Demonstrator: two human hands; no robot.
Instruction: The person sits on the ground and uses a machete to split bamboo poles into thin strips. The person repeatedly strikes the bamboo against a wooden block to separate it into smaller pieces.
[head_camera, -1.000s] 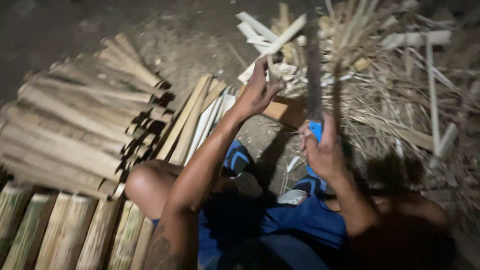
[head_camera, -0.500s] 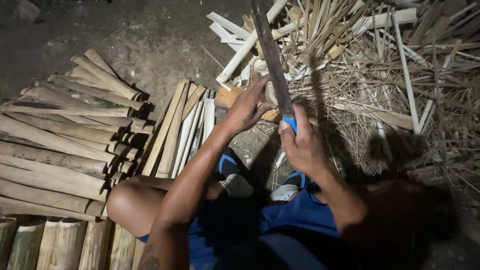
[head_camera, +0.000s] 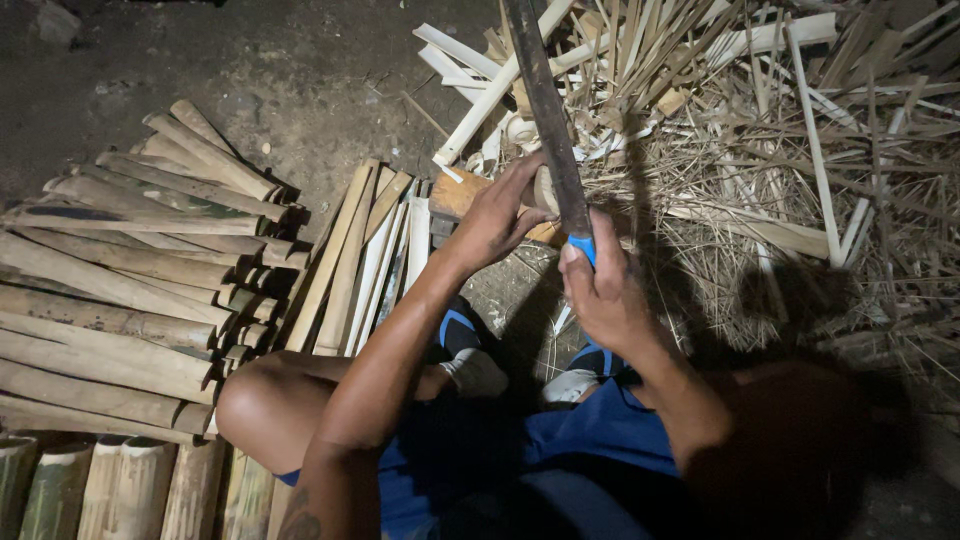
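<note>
**Long blade close to the holding hand**

The stack of split bamboo (head_camera: 120, 290) lies at the left on the ground, the heap of shavings and strips (head_camera: 760, 150) at the right. The long dark blade (head_camera: 545, 110) stands upright on the bamboo piece (head_camera: 462, 192). The right hand (head_camera: 605, 295) has its fingers clamped on the blue handle (head_camera: 583, 248); the left hand (head_camera: 500, 212) grips the piece, fingers closed around it. If the blade slips sideways, it may cut this hand. I see no packages, labels or signs.

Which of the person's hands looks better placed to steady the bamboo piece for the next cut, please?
Left, probably. The left hand already rests on the bamboo piece, while the right hand has its grip around the long blade's blue handle.
</note>
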